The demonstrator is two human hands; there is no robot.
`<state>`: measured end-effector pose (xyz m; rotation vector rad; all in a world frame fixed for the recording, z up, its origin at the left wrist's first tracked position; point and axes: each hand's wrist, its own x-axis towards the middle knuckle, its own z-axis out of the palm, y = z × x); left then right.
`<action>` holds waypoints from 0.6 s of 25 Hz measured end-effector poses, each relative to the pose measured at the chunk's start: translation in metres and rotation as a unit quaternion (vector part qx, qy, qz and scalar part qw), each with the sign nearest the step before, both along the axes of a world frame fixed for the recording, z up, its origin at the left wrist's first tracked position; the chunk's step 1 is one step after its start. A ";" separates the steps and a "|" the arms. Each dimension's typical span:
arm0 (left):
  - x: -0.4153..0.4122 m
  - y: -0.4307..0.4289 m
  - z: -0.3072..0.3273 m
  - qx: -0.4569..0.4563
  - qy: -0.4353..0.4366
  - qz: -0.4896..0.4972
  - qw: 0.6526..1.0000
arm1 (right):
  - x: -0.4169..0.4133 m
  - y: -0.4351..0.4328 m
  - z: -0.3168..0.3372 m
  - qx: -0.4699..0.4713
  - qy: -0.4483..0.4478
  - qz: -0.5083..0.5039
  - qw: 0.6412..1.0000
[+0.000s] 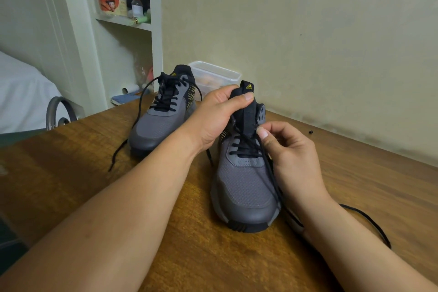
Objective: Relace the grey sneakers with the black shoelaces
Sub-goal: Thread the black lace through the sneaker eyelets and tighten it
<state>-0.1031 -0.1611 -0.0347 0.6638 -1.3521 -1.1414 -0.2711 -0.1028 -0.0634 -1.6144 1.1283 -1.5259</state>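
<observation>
Two grey sneakers stand on a wooden table [94, 173], toes toward me. The near sneaker [244, 187] sits at centre right. My left hand [218, 114] grips its black tongue near the top, thumb across the front. My right hand [291, 149] pinches the black shoelace [270, 168] beside the upper eyelets on the shoe's right side. That lace runs down past my wrist and trails over the table to the right. The far sneaker [163, 114] stands behind on the left with its black lace [132, 125] threaded and loose ends hanging onto the table.
A clear plastic container [213, 73] stands against the wall behind the shoes. A small black bit [311, 132] lies on the table at the right. Shelves with bottles [136, 5] are at the back left, and a metal bed frame [59, 111] is beyond the table's left edge.
</observation>
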 end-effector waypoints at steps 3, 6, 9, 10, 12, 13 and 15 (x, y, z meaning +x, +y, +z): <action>0.000 0.000 0.000 -0.001 -0.006 0.004 1.000 | 0.002 0.000 0.001 0.005 0.010 0.014 1.000; -0.001 0.001 0.001 -0.004 -0.016 0.009 1.000 | 0.001 0.001 0.004 0.004 0.021 -0.003 1.000; -0.001 0.001 0.001 -0.009 -0.027 0.021 0.999 | 0.001 0.002 0.004 0.002 0.033 -0.013 0.999; -0.001 0.001 0.001 -0.012 -0.034 0.027 0.999 | 0.002 0.002 0.004 0.004 0.037 -0.012 0.999; -0.004 0.001 0.001 -0.016 -0.048 0.038 0.998 | 0.004 0.001 0.002 0.008 0.041 -0.015 0.999; -0.006 0.001 0.000 -0.015 -0.054 0.042 0.998 | 0.005 0.001 0.001 0.015 0.040 -0.017 0.999; -0.010 0.001 -0.003 -0.015 -0.066 0.044 0.997 | 0.007 0.001 0.001 0.045 0.018 -0.010 0.999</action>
